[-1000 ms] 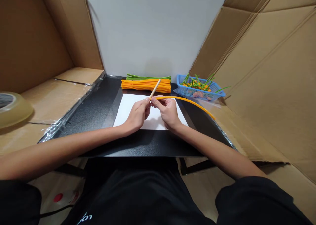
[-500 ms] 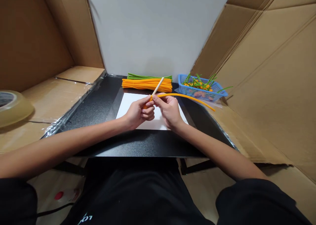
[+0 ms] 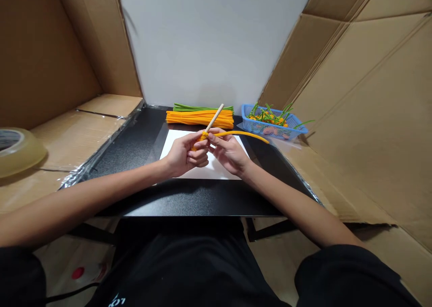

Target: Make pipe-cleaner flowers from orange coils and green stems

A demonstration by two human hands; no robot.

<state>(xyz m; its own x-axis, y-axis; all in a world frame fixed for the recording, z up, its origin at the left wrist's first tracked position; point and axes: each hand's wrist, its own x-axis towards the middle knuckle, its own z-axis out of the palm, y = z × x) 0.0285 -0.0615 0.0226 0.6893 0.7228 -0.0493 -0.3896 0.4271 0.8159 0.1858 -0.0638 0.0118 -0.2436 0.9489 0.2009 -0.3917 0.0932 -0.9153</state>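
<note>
A pale round stick (image 3: 215,117) slants up to the right out of my left hand (image 3: 189,153). My left fingers are closed round its lower part, where an orange pipe cleaner (image 3: 248,133) is wound about it in several turns. Thumb and fingers of my right hand (image 3: 231,152) pinch the same pipe cleaner close to the coil. Its free end reaches out to the right past my right hand. Both hands are held over a white sheet (image 3: 216,171); the lower end of the stick is hidden by my left fingers.
Behind my hands lie a bundle of orange pipe cleaners (image 3: 189,117) and some green ones (image 3: 195,107). A blue basket (image 3: 259,128) with green and orange pieces stands at the back right. A tape roll (image 3: 32,156) lies left on cardboard. Cardboard walls flank the black table (image 3: 128,140).
The free end of the pipe cleaner has become shorter, and more orange turns show on the stick. Both hands have shifted slightly left in view.
</note>
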